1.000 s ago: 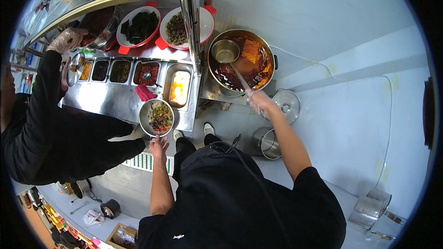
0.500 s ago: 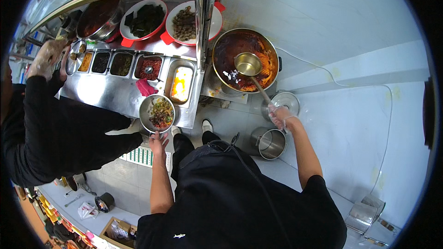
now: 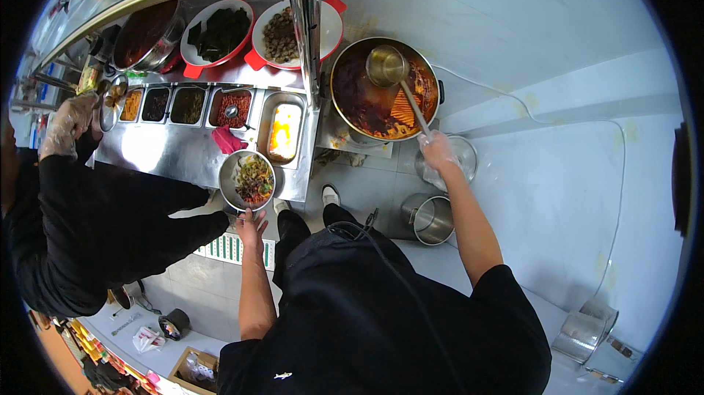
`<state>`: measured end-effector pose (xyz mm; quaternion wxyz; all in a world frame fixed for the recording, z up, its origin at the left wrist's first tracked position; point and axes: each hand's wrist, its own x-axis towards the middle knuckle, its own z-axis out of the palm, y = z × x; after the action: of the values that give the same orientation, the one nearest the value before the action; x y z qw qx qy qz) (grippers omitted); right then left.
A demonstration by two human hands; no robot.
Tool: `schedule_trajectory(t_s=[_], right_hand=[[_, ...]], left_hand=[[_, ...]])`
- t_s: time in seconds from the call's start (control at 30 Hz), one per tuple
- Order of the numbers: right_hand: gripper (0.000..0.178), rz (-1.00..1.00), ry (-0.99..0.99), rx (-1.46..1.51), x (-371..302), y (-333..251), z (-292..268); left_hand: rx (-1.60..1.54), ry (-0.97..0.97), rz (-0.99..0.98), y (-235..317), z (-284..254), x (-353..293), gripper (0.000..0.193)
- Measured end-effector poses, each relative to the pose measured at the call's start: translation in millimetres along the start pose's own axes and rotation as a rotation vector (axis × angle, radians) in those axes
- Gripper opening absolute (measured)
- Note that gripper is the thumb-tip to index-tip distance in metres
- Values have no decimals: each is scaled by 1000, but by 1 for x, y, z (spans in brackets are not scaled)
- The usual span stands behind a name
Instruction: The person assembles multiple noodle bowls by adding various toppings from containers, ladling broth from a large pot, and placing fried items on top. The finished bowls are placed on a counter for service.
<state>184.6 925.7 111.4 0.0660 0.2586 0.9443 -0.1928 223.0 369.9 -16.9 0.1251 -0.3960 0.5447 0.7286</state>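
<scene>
My gloved right hand [image 3: 438, 152] is closed round the long handle of a metal ladle [image 3: 387, 67]. The ladle's cup is over the far part of a big pot [image 3: 333, 98] of dark red broth [image 3: 359, 98]; whether it touches the broth I cannot tell. An orange ridged piece [image 3: 403, 110] shows at the broth's right side. My bare left hand [image 3: 251, 226] grips the near rim of a steel bowl [image 3: 228, 195], palm up. Chopped green, brown and red toppings [image 3: 254, 181] lie in that bowl, which is at the counter's front edge.
On the left a co-worker's gloved hand [image 3: 70, 127] is near a metal scoop [image 3: 111, 105]. Topping trays [image 3: 188, 105] line the counter [image 3: 169, 153], with a pink cloth [image 3: 229, 140] beside them. Red-handled dishes [image 3: 249, 43] stand behind. A steel bucket [image 3: 433, 219] and a lid [image 3: 460, 160] are right.
My right hand has moved forward and a little left, taking the ladle farther toward the pot's far side. The white patches on the broth are gone. My left hand keeps the bowl nearly in place.
</scene>
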Motion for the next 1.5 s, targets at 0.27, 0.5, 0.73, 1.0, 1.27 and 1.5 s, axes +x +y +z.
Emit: schedule_trajectory(t_s=[0.27, 0.5, 0.73, 1.0, 1.27, 1.5], right_hand=[[32, 228, 20, -157, -26, -7, -29], [36, 200, -1, -143, -21, -3, -17], [36, 349, -233, 289, -14, 13, -17], [30, 511, -375, 791, -38, 5, -18], [35, 398, -124, 581, -75, -7, -8], [33, 501, -88, 621, -117, -48, -27]], left_hand=[[-18, -33, 17, -6, -6, 3, 26], [-8, -36, 14, -1, -4, 2, 22], [0, -39, 26, 1, -3, 0, 21], [-18, -29, 8, 5, -3, 2, 22], [53, -140, -80, 17, -16, 8, 26], [82, -251, -128, 30, -22, 11, 25]])
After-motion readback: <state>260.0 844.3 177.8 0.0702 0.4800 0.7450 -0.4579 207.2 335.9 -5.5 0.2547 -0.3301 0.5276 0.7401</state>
